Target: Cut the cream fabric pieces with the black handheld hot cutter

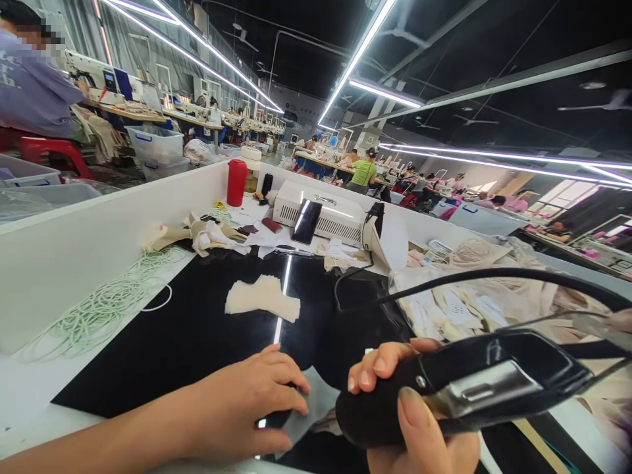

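Glossy black handheld tool [459,364], silver metal plate [486,390], right hand [429,447] gripping it, left hand [241,405] loosely spread at pale sheet [316,393]

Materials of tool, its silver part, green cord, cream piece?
Tool: probably black plastic, glossy at rear; highlights.
Silver part: likely polished metal; bright reflections.
Green cord: perhaps elastic or textile, dull; limp coils.
Cream piece: likely fabric, matte; no shine.

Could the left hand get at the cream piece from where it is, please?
Probably yes: the cream piece lies just beyond the left hand, and only black surface shows between them.
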A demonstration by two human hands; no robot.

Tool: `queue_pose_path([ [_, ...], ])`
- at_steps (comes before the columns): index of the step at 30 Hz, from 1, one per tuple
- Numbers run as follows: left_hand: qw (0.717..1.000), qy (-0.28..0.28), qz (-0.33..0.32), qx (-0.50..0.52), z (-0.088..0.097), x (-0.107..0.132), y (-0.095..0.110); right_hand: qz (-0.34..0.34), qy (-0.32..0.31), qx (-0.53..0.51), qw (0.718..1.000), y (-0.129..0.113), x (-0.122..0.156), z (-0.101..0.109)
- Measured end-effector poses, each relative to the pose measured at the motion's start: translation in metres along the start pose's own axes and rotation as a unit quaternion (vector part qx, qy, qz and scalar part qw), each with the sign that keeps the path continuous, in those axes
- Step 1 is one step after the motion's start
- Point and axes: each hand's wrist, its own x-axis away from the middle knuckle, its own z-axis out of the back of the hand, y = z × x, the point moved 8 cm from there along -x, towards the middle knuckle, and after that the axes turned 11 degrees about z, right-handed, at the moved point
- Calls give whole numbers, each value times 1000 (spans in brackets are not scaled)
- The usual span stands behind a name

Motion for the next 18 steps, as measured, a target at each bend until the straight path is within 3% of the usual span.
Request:
queue_pose_path([
  [10,1000,4,-28,5,0,1,1,-3,-4,26,1000,0,8,-9],
  [18,998,15,-55,12,-1,0,-1,-29,-20,-13,999,-1,16,-17],
])
